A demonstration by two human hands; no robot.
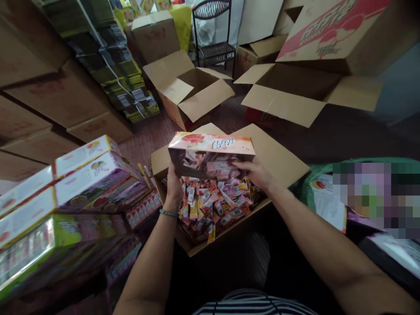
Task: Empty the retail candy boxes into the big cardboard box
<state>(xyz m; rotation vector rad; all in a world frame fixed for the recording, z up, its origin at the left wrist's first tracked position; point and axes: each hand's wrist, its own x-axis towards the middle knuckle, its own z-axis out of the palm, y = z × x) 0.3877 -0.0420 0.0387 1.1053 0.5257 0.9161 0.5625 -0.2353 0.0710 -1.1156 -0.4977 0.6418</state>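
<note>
1. Left hand (173, 186), head view: printed box (210, 142) gripped at left end.
2. Right hand (259, 173): same box gripped at right end.
3. Printed box: sachets (218, 168) seen inside; held above an open carton (275, 157).
4. Open carton: heaped with loose sachets (213, 203).

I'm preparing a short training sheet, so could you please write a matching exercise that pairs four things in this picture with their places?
Things:
1. Display box
2. Loose packets
3. Chair
4. Bracelet

Places:
A. Around the left wrist
B. Inside the open carton
C. Between the left hand and the right hand
D. Near the picture's top edge

Right pairs: 1-C, 2-B, 3-D, 4-A
</note>
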